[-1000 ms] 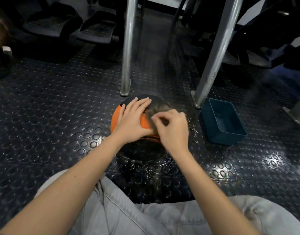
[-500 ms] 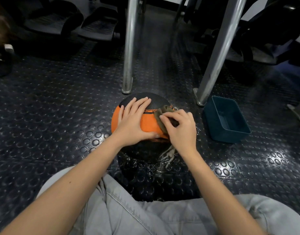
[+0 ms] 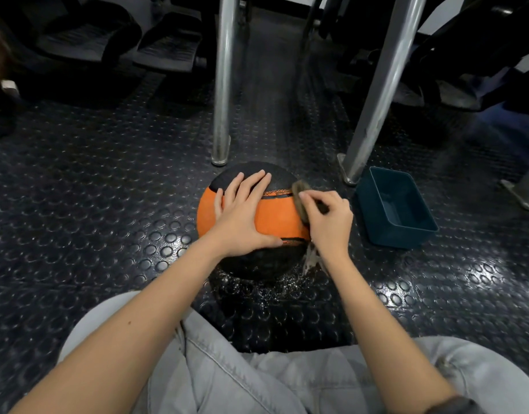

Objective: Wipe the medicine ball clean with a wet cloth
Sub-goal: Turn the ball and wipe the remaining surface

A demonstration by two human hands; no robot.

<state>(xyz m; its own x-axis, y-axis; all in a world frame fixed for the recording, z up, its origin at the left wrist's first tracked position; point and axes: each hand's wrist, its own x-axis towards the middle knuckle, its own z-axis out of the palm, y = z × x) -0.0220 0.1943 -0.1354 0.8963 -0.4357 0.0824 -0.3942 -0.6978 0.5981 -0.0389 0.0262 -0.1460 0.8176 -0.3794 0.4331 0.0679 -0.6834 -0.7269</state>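
Fingers of right hand [image 3: 329, 222] pinch cloth [image 3: 298, 193] at medicine ball [image 3: 275, 216] edge; left hand [image 3: 242, 216] flat.

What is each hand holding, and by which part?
The right hand pinches the cloth at its bunched upper part, a loose end dangling below. The left hand rests flat on the medicine ball, gripping nothing.

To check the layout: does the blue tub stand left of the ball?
No, the blue tub sits to the right of the medicine ball.
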